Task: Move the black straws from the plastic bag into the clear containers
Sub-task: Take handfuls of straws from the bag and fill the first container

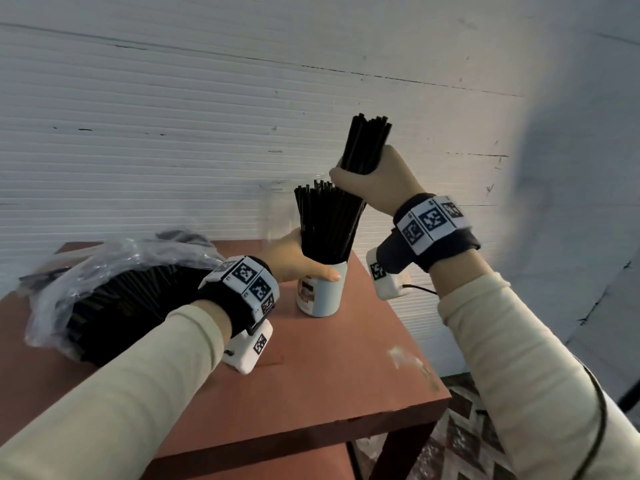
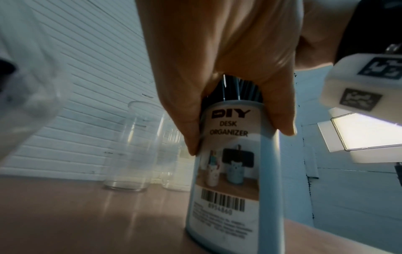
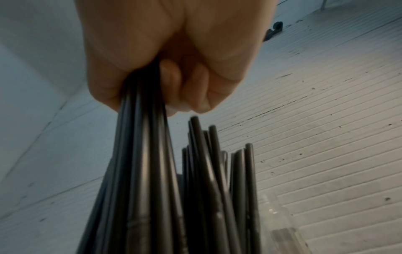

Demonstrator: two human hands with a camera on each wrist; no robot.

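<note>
My left hand (image 1: 300, 263) grips the top of a pale blue labelled container (image 1: 323, 292) standing on the table, packed with black straws (image 1: 327, 223). In the left wrist view the fingers (image 2: 191, 130) and thumb wrap the container (image 2: 230, 171) at its rim. Just above and to the right, my right hand (image 1: 363, 183) grips a raised bundle of black straws (image 1: 367, 143); its lower ends lean among those in the container. The right wrist view shows this fist (image 3: 174, 82) round the bundle (image 3: 141, 171). The plastic bag (image 1: 114, 271) of straws lies at the left.
Empty clear containers (image 2: 135, 149) stand by the white ribbed wall behind the blue one; one shows faintly in the head view (image 1: 277, 206). The red-brown table (image 1: 329, 375) ends just right of the container. Patterned floor (image 1: 467, 445) lies below its right edge.
</note>
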